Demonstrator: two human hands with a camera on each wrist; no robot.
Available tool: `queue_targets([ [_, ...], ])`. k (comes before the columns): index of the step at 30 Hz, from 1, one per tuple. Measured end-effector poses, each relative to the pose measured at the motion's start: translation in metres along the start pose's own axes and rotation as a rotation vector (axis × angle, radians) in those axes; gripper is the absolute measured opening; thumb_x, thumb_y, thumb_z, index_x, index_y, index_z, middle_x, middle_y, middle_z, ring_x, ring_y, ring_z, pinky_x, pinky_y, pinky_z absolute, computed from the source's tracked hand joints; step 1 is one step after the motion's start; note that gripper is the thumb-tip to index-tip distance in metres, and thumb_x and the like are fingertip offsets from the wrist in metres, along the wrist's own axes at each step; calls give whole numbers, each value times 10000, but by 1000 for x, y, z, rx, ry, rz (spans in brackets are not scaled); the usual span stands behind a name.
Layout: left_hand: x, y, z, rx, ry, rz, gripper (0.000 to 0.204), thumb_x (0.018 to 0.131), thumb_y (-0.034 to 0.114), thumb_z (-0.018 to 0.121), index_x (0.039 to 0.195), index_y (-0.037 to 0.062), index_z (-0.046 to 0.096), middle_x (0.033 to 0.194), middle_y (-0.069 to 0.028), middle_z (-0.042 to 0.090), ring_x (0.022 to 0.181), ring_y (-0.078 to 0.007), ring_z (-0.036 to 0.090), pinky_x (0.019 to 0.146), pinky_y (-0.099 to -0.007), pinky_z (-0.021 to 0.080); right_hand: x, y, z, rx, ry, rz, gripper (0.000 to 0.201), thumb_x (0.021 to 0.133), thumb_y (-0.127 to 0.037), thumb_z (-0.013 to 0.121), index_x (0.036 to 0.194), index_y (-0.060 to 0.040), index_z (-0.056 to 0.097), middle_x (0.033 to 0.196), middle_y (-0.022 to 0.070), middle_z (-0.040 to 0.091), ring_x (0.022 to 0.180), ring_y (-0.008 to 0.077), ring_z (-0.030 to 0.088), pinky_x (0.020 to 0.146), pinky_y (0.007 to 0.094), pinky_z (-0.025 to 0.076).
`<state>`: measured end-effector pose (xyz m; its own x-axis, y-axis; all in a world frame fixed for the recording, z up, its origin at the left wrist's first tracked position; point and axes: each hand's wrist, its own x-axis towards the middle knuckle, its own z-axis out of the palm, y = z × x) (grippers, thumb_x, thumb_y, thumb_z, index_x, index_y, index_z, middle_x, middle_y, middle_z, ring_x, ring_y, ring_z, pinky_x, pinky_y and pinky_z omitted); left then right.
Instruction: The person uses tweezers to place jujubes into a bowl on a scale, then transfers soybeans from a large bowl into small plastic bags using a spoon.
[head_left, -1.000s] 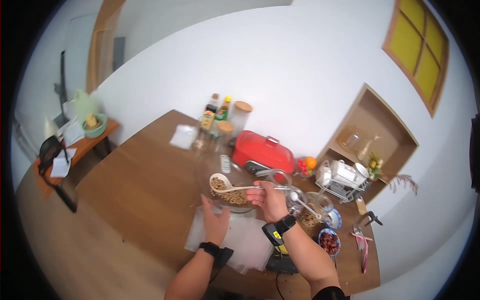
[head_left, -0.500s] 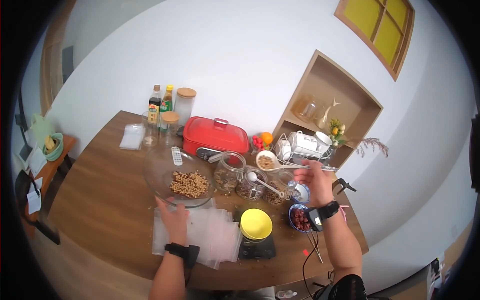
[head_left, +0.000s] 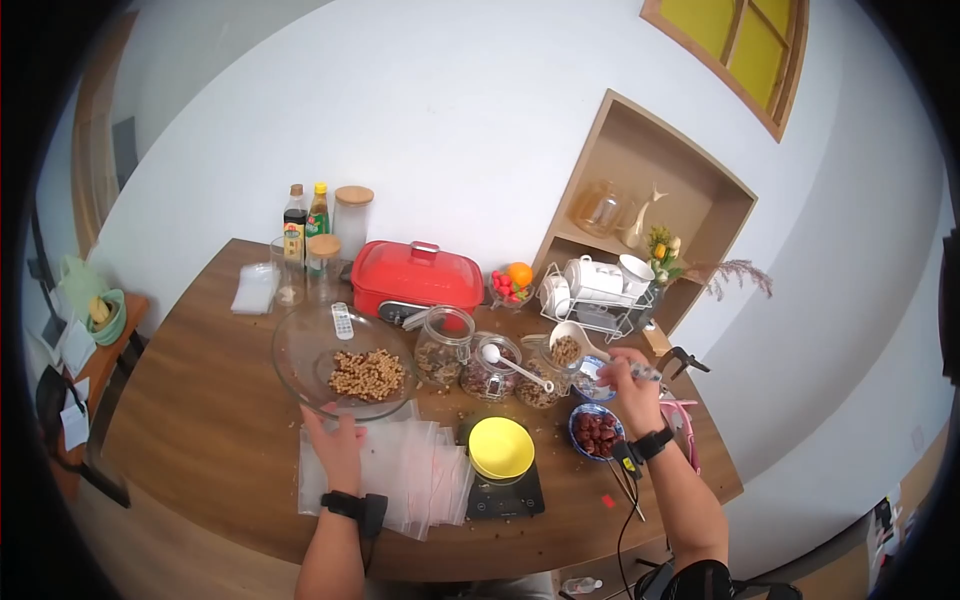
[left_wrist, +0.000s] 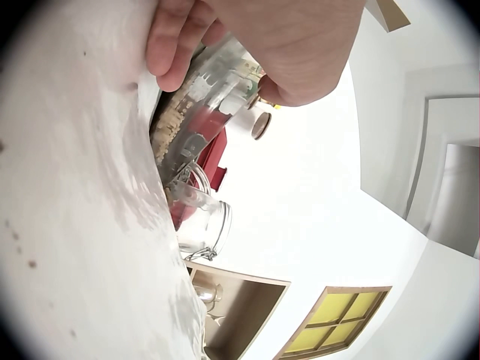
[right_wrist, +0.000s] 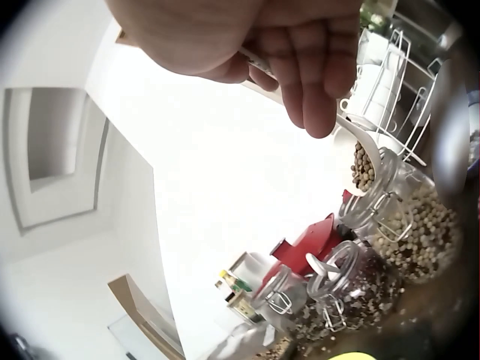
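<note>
My right hand point(head_left: 632, 385) grips the handle of a white ladle point(head_left: 590, 343), its bowl filled with tan beans point(right_wrist: 362, 169). In the right wrist view the ladle is tilted at the mouth of a clip-top glass jar point(right_wrist: 420, 225) partly filled with similar beans. My left hand point(head_left: 336, 448) rests its loosely extended fingers at the near rim of a big glass bowl point(head_left: 288, 372). Soybeans point(head_left: 367, 375) and a white remote point(head_left: 342, 321) show within its outline. Another clip-top jar point(head_left: 490, 375), of dark contents, carries a small white spoon point(head_left: 520, 367) across its top.
Plastic bags point(head_left: 380, 475) lie by my left hand, beside a yellow bowl point(head_left: 501, 447) on a black scale point(head_left: 505, 500). A blue-rimmed bowl of red dates point(head_left: 597, 432) sits near my right forearm. Behind stand a red electric cooker point(head_left: 417, 283), bottles and a cup rack point(head_left: 595, 300).
My right hand has carried the ladle of beans from over the glass bowl rightward to the right-hand jar. The left hand has stayed at the bowl's rim while the head view turned right.
</note>
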<state>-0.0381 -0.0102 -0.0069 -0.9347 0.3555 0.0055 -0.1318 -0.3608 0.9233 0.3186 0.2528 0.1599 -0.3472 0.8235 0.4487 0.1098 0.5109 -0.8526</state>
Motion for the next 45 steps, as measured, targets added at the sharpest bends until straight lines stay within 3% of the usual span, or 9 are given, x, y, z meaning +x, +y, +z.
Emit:
queue_targets([
  [3, 0, -2, -3, 14, 3, -7, 947, 964, 5, 630, 1755, 160, 133, 1436, -147, 527, 804, -198, 688, 651, -308, 598, -25, -9, 8, -402, -128, -237, 197, 1096, -167, 644, 1202, -11, 699, 895, 148, 781, 774, 250, 772, 688, 361, 581],
  [5, -1, -3, -2, 22, 15, -16, 951, 963, 13, 636, 1755, 147, 127, 1431, -152, 531, 803, -198, 685, 663, -308, 601, -30, -25, 13, -721, -177, -593, 185, 999, -64, 702, 1182, -43, 724, 923, 197, 756, 808, 417, 727, 713, 466, 575],
  [9, -1, -5, -4, 10, 8, 20, 964, 960, 23, 647, 1753, 128, 110, 1437, -168, 523, 847, -199, 689, 698, -314, 614, -31, -76, 46, -829, -145, -778, 238, 954, 6, 677, 1184, -37, 720, 933, 170, 743, 814, 403, 697, 725, 495, 554],
  [15, -2, -1, -2, -8, -9, 34, 969, 951, 6, 642, 1749, 115, 103, 1449, -190, 517, 849, -206, 698, 722, -326, 623, -41, -100, 167, -246, -416, -486, 209, 1060, -82, 646, 1240, -4, 717, 1008, 149, 796, 901, 267, 788, 801, 351, 604],
  [20, -2, -1, -3, 49, -4, 99, 997, 929, 29, 676, 1749, 92, 112, 1398, -196, 572, 832, -206, 703, 710, -325, 603, -27, -69, 253, -437, -495, -632, 168, 1035, -134, 674, 1172, -51, 722, 925, 205, 758, 828, 396, 754, 727, 463, 591],
  [26, 1, -16, -3, 98, 29, 159, 936, 921, -6, 649, 1729, 109, 190, 1389, -204, 547, 845, -223, 728, 675, -320, 634, -32, -47, 268, -528, -443, -678, 145, 1017, -189, 695, 1128, -98, 713, 759, 175, 733, 689, 399, 732, 623, 496, 573],
  [32, 0, -9, -4, 116, 39, 95, 1020, 895, 100, 731, 1723, -11, 146, 1381, -174, 610, 887, -227, 703, 775, -347, 589, -41, -56, 266, -273, -561, -386, 186, 1049, -184, 668, 1197, -81, 715, 816, 183, 750, 745, 404, 748, 663, 473, 585],
  [39, 4, -18, -3, 149, 55, 184, 1010, 891, 109, 738, 1715, -19, 169, 1350, -178, 624, 989, -262, 704, 828, -359, 589, 3, -40, 295, -469, -474, -656, 213, 1050, -185, 660, 1230, -85, 711, 972, 212, 766, 896, 431, 742, 761, 517, 585],
  [45, 2, -11, -3, 147, 46, 152, 1018, 891, 135, 757, 1711, -27, 175, 1363, -188, 642, 972, -253, 714, 818, -358, 589, -1, -36, 297, -476, -630, -684, 232, 1043, -206, 672, 1246, -104, 715, 963, 218, 766, 878, 441, 738, 764, 526, 588],
])
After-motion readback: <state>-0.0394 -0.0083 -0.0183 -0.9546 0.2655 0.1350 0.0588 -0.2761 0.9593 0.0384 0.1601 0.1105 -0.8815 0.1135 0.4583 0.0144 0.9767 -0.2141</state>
